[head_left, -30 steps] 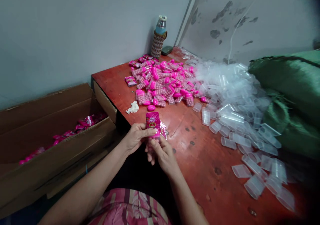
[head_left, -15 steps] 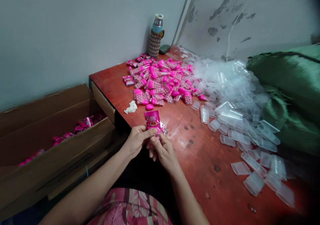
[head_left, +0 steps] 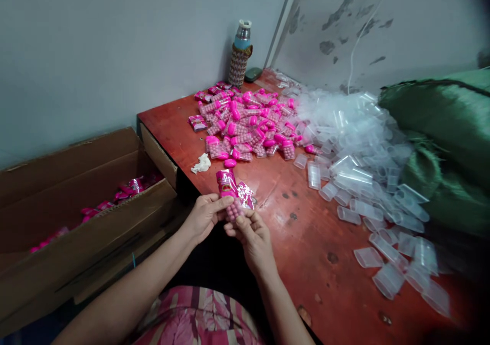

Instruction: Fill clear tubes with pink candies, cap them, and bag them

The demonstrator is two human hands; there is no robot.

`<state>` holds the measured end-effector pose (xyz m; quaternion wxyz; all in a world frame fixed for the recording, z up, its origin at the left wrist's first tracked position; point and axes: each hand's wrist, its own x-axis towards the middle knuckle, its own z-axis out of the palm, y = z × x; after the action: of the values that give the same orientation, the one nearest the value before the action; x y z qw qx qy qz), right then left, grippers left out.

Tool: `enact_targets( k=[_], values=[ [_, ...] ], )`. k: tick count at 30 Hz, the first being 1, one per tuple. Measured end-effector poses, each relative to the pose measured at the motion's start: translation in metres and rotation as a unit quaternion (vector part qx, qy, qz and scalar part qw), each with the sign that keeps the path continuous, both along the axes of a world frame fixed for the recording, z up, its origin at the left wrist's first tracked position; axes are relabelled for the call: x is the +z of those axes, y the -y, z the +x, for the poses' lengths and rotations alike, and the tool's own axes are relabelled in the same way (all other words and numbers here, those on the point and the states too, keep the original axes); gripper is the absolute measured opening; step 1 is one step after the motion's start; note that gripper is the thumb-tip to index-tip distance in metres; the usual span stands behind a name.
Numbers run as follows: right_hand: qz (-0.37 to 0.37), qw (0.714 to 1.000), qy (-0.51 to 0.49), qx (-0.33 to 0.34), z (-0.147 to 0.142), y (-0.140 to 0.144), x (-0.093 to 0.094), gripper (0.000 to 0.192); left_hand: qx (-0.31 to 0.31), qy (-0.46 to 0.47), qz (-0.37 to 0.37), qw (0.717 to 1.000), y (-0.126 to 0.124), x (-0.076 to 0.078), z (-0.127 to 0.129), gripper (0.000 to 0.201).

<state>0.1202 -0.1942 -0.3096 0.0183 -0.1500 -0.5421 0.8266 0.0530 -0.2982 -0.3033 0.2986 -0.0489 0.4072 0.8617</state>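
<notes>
Near the table's front edge, both my hands are closed on a small clear bottle of pink balls. Its upper end is inside or behind a glossy pink printed packet; I cannot tell which. My left hand pinches the packet and bottle from the left, thumb on top. My right hand grips the bottle's lower end with thumb and fingers. Just behind the right fingers, a shiny pink packet lies on the table. A loose pink cap sits a little beyond.
Filled pink-capped bottles are heaped on the red table. Empty clear tubes spread to the right beside a green sack. An open cardboard box holding pink packets stands left. A flask stands at the back.
My right hand has shifted slightly down and right, showing more of the bottle's pink balls. The packet has tilted left, and the shiny packet behind shows more fully.
</notes>
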Motion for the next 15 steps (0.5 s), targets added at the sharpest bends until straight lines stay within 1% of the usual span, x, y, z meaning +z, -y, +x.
enact_targets(
  k=[3, 5, 8, 11, 13, 15],
  values=[
    [0.013, 0.999, 0.011, -0.048, -0.001, 0.002, 0.000, 0.023, -0.018, 0.014, 0.018, 1.000, -0.008, -0.003, 0.009, 0.019],
    [0.013, 0.998, 0.013, -0.056, -0.003, 0.002, 0.000, 0.022, -0.020, 0.017, 0.032, 0.999, -0.008, -0.003, 0.013, 0.019],
    [0.012, 1.000, 0.003, -0.022, -0.009, 0.001, 0.000, 0.021, -0.039, -0.002, 0.039, 0.998, 0.002, -0.001, 0.014, 0.018],
    [0.038, 0.999, -0.008, 0.025, -0.018, 0.006, 0.003, 0.024, -0.052, -0.034, 0.029, 0.998, 0.019, 0.002, 0.013, 0.019],
    [0.059, 0.997, -0.021, 0.044, -0.025, 0.014, 0.008, 0.027, -0.039, -0.050, 0.016, 0.998, 0.028, 0.005, 0.013, 0.020],
    [0.066, 0.996, -0.039, 0.049, -0.032, 0.023, 0.016, 0.030, -0.022, -0.054, 0.012, 0.998, 0.035, 0.010, 0.013, 0.021]
  ],
)
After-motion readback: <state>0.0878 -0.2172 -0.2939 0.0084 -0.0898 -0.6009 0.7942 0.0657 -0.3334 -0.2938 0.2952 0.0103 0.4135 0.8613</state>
